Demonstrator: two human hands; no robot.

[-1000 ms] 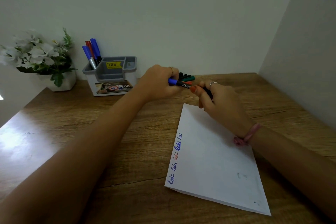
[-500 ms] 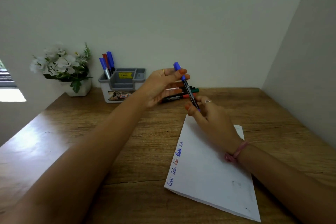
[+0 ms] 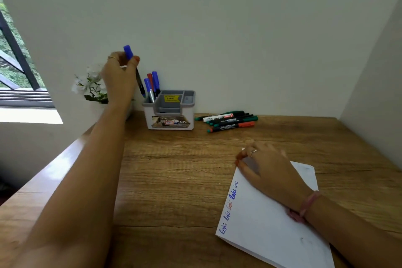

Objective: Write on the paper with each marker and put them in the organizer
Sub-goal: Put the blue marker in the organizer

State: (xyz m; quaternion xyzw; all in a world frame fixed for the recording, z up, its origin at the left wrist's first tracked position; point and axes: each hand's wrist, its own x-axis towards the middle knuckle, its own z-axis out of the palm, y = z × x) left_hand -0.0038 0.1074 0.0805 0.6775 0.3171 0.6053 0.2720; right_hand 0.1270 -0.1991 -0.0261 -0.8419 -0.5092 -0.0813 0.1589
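Now, from the head view, your left hand (image 3: pixel 118 76) has carried the blue-capped marker (image 3: pixel 133 65) off the paper (image 3: pixel 267 222), pinching it near the cap, tip down just above the organizer (image 3: pixel 170 111) at the table's (image 3: pixel 174 180) far edge, beside three markers (image 3: pixel 152 82) already standing there. Your right hand (image 3: pixel 267 167) has let go and rests flat on the paper's far corner. Several loose markers (image 3: pixel 228 121) wait just right of the organizer, so plenty remains.

Pretty dim, flat indoor light coming from the window (image 3: pixel 15 72) at left (sill blown out white), soft glare on the table (image 3: pixel 174 180), wide-angle bending at edges, slightly soft overall.
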